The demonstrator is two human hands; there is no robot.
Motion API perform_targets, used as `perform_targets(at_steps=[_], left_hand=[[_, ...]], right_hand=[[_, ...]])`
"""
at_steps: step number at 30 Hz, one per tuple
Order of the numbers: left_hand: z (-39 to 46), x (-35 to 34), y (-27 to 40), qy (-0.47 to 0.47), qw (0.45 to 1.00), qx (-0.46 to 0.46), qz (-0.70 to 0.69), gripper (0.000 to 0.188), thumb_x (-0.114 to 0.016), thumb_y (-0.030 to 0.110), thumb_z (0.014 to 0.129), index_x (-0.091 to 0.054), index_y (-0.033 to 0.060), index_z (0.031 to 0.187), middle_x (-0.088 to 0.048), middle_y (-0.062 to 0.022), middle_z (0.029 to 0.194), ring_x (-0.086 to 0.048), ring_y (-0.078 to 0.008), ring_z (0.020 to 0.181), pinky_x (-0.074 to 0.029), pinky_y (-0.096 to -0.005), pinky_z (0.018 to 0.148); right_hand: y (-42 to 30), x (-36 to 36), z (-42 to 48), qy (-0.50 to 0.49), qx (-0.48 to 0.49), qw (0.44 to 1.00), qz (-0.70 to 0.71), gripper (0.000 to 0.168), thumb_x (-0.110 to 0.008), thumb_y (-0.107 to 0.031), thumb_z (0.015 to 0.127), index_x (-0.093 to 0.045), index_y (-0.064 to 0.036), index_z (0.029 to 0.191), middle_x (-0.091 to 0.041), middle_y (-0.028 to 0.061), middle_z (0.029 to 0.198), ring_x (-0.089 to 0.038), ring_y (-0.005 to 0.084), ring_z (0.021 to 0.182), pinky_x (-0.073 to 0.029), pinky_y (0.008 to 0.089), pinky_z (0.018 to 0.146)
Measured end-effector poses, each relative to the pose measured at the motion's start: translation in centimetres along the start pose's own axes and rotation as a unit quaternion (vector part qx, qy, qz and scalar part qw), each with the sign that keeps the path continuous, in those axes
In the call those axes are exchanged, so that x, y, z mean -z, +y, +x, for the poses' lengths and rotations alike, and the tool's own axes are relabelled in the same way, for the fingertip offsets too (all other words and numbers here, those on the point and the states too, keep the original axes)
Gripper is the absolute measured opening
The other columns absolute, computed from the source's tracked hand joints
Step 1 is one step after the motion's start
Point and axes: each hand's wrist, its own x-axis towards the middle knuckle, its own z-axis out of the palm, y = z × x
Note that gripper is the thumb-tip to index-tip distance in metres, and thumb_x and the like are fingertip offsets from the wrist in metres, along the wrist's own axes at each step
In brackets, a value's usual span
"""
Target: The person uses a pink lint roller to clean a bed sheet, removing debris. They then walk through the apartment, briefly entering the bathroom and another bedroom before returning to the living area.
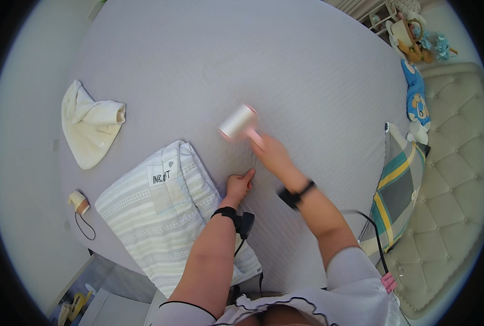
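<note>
A lint roller point(238, 122) with a white roll and a pink handle is in my right hand point(271, 153), held over the bed sheet point(290, 73). The roller end is slightly blurred. My left hand point(238, 187) rests on the sheet just below it, fingers curled in and thumb pointing towards the roller; nothing shows in its grip. Close by my left forearm lies a folded striped quilt point(164, 220) in grey and white, with a patch that bears writing. The sheet is pale lilac-grey with fine ribbing.
A cream plush cloth point(93, 126) and a small corded object point(79, 201) lie at the left. On the right are a checked pillow point(396, 191), a blue cartoon-print item point(417, 95) and a tufted headboard point(449, 175). A black cable point(376, 232) runs by my right arm.
</note>
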Motion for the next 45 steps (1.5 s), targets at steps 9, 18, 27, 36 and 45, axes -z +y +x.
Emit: perform_targets(at_steps=[9, 18, 27, 36, 45], left_hand=[[0.6, -0.2, -0.7, 0.014, 1.0, -0.023, 0.0, 0.057, -0.068, 0.05, 0.077, -0.051, 0.0066, 0.045, -0.044, -0.0027, 0.041, -0.041, -0.0139, 0.035, -0.031, -0.0287, 0.038], [0.5, 0.0, -0.9, 0.036, 0.997, -0.06, 0.027, 0.057, -0.069, 0.048, 0.077, -0.051, 0.0053, 0.045, -0.045, -0.0029, 0.041, -0.041, -0.0141, 0.035, -0.031, -0.0291, 0.038], [0.3, -0.5, -0.9, 0.017, 0.998, -0.051, 0.019, 0.058, -0.067, 0.052, 0.079, -0.048, 0.0074, 0.048, -0.04, 0.0002, 0.042, -0.034, -0.0127, 0.032, -0.025, -0.0285, 0.033], [0.3, -0.2, -0.4, 0.04, 0.997, -0.041, 0.057, 0.058, -0.068, 0.049, 0.077, -0.053, 0.0037, 0.044, -0.049, -0.0043, 0.045, -0.048, -0.0176, 0.045, -0.039, -0.0324, 0.052], [0.4, -0.6, -0.9, 0.026, 0.995, -0.073, 0.068, 0.058, -0.067, 0.048, 0.079, -0.053, 0.0034, 0.044, -0.05, -0.0039, 0.045, -0.049, -0.0162, 0.045, -0.039, -0.0303, 0.053]], right_hand=[[-0.2, 0.2, -3.3, 0.029, -0.078, 0.996, -0.027, 0.024, -0.056, -0.026, 0.086, -0.054, -0.003, 0.09, -0.06, 0.0225, 0.074, -0.057, 0.0429, 0.07, -0.043, 0.0509, 0.059], [-2.1, -0.8, 3.8, 0.049, -0.026, 0.998, -0.003, 0.027, -0.056, -0.029, 0.086, -0.056, -0.003, 0.09, -0.062, 0.0226, 0.08, -0.059, 0.0419, 0.073, -0.046, 0.0503, 0.06], [2.8, 1.2, -26.6, 0.087, -0.309, 0.937, 0.135, 0.028, -0.062, -0.018, 0.086, -0.051, 0.002, 0.103, -0.061, 0.0207, 0.096, -0.061, 0.0358, 0.083, -0.047, 0.0424, 0.069], [1.5, 1.3, -9.1, 0.162, 0.061, 0.981, 0.09, 0.05, -0.051, -0.004, 0.09, -0.037, 0.0, 0.138, -0.057, 0.0215, 0.111, -0.058, 0.0311, 0.097, -0.045, 0.0363, 0.085], [3.0, 4.9, 34.9, 0.313, 0.08, 0.932, 0.167, 0.046, -0.055, -0.013, 0.085, -0.048, 0.001, 0.128, -0.058, 0.0273, 0.111, -0.055, 0.0401, 0.105, -0.045, 0.0416, 0.087]])
